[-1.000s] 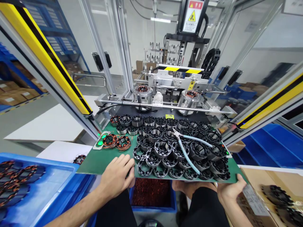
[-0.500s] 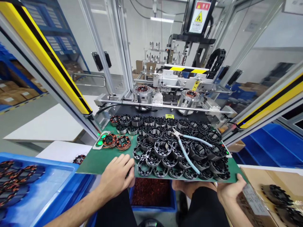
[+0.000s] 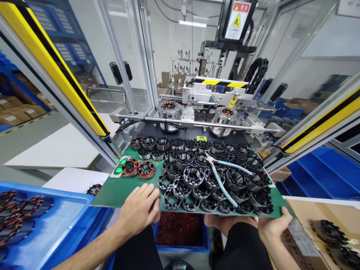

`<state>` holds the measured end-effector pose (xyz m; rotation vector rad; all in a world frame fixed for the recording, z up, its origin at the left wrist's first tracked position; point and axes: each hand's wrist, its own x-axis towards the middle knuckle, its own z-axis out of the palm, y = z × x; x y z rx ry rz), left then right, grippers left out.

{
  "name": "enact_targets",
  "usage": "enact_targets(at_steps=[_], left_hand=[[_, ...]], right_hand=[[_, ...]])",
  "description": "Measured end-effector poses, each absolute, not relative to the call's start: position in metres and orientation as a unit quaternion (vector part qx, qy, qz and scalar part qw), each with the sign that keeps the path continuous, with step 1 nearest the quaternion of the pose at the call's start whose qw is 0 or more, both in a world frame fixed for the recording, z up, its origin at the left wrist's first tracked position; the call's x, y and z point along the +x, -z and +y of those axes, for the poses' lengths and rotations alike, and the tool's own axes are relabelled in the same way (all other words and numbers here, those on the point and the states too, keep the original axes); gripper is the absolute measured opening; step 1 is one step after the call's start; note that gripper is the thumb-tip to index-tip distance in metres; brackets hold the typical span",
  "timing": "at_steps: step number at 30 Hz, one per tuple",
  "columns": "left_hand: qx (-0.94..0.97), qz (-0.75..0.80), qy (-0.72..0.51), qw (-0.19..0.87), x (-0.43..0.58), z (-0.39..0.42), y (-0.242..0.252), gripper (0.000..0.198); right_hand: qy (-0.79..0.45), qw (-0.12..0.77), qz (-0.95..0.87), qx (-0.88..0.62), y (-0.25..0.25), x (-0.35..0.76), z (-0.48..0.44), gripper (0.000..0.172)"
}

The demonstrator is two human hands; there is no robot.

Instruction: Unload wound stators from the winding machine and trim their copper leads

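Observation:
My left hand (image 3: 140, 205) rests at the front edge of the green tabletop (image 3: 111, 193), its fingers curled closed; the inside of the hand is hidden. At the tabletop's right front corner, my right hand (image 3: 273, 224) grips the edge with the thumb on top and the other fingers hidden below. Between the hands stand several rows of stacked bare motor stators (image 3: 193, 175), black and grey rings. Pale-blue-handled cutting pliers (image 3: 219, 179) lie across them with jaws apart. To the left sit copper-wound stators (image 3: 146, 170) with loose wire ends.
Behind the stators is a winding machine with a metal crossbar (image 3: 197, 123) and two round fixtures (image 3: 170, 116) holding wound stators. Yellow-black posts (image 3: 56, 71) flank the opening. A blue tray (image 3: 53, 228) is at left, a cardboard box (image 3: 305, 240) at right, a scrap bin (image 3: 180, 248) below.
The machine's metal crossbar has risen slightly and looks a little nearer. My hands, the pliers and the stators on the tabletop have not visibly moved.

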<state>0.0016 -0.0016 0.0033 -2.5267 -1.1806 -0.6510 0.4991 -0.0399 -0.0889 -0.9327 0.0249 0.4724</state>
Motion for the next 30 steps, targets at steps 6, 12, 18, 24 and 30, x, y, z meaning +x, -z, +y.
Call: enact_targets(at_steps=[6, 12, 18, 24, 30], left_hand=[[-0.875, -0.407, 0.223, 0.139, 0.002, -0.001, -0.004, 0.018], [-0.874, -0.408, 0.224, 0.142, 0.002, -0.002, -0.005, 0.018], [-0.873, -0.412, 0.22, 0.141, 0.002, -0.002, -0.004, 0.019], [-0.873, -0.415, 0.218, 0.136, 0.002, -0.002, -0.005, 0.018], [-0.872, -0.414, 0.225, 0.134, 0.001, -0.001, -0.004, 0.018]], right_hand=[[-0.223, 0.856, 0.005, -0.466, 0.084, 0.491, -0.041, 0.051], [-0.213, 0.854, 0.005, -0.475, 0.081, 0.49, -0.04, 0.053], [-0.217, 0.853, 0.003, -0.475, 0.078, 0.491, -0.04, 0.052], [-0.22, 0.851, 0.006, -0.477, 0.075, 0.487, -0.04, 0.052], [-0.215, 0.847, 0.004, -0.487, 0.078, 0.484, -0.04, 0.039]])
